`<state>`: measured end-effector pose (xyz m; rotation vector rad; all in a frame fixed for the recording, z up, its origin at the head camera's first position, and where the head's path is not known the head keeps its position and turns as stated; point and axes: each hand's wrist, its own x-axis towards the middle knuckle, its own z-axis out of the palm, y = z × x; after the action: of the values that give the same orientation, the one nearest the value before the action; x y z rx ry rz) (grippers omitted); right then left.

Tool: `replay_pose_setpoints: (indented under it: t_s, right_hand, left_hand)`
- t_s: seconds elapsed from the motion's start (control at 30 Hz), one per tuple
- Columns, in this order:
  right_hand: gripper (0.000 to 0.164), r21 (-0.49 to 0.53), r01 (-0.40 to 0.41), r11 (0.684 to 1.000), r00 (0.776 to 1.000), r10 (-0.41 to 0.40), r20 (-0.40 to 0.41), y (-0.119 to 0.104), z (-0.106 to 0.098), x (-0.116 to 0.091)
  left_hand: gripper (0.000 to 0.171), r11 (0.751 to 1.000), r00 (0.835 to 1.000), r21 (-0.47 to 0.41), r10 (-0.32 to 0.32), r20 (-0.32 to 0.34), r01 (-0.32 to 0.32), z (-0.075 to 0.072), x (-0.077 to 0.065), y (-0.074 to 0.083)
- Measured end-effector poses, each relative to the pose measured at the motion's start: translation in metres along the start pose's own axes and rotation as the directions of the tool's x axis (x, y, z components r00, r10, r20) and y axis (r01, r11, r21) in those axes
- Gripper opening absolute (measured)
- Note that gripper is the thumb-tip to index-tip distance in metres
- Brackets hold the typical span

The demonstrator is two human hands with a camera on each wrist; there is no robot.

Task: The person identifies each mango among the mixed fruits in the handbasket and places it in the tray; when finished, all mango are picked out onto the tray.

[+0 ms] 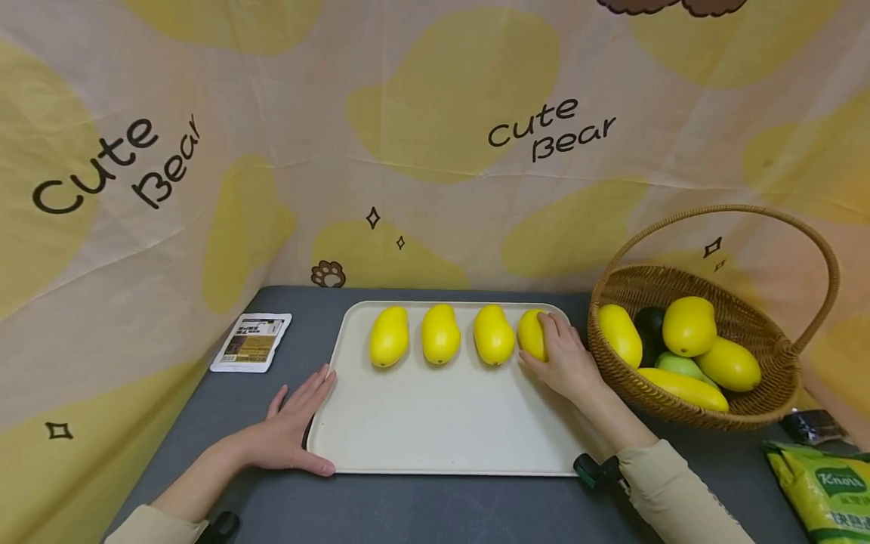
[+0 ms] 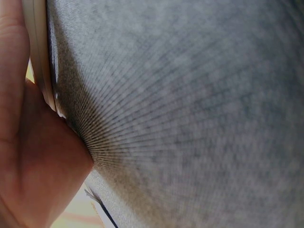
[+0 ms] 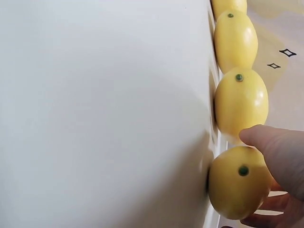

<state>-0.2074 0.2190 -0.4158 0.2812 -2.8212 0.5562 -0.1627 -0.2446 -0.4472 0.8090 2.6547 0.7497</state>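
A row of yellow mangoes (image 1: 441, 335) lies along the far side of a white tray (image 1: 448, 423). My right hand (image 1: 567, 359) holds the rightmost mango (image 1: 532, 335), which rests on the tray. In the right wrist view, thumb and fingers of that hand (image 3: 285, 159) are around the mango (image 3: 237, 185), its green stem end facing the camera; a neighbouring mango (image 3: 241, 102) lies close to the thumb. My left hand (image 1: 288, 431) rests at the tray's left edge, fingers spread along it and thumb at the near corner. In the left wrist view the palm (image 2: 42, 156) lies beside the rim.
A wicker basket (image 1: 768, 393) with a tall handle stands to the right, holding yellow, green and dark produce. Below it lie a green Knorr bag (image 1: 825, 491) and a dark packet (image 1: 812, 425). A white-edged pouch (image 1: 251, 342) lies left of the tray. Patterned cloth (image 1: 435, 151) hangs behind.
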Motion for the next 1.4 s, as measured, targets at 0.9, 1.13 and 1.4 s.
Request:
replay_pose_setpoints:
  t_s: [0.9, 1.13, 1.4]
  right_hand:
    - [0.04, -0.109, 0.204, 0.973, 0.97, -0.216, -0.112, -0.02, -0.06, -0.039]
    - [0.018, -0.185, 0.245, 0.952, 0.929, -0.285, -0.238, -0.006, -0.113, -0.048]
    - [0.03, -0.189, 0.035, 0.981, 0.999, -0.03, 0.029, 0.039, -0.179, -0.031]
  left_hand:
    - [0.127, 1.0, 1.0, 0.006, 0.0, 0.005, 0.0, 0.0, 0.0, -0.002]
    - [0.128, 1.0, 1.0, 0.01, 0.004, 0.005, -0.004, -0.002, 0.001, 0.001]
    - [0.128, 1.0, 1.0, 0.004, 0.001, 0.004, -0.001, -0.002, 0.001, 0.004]
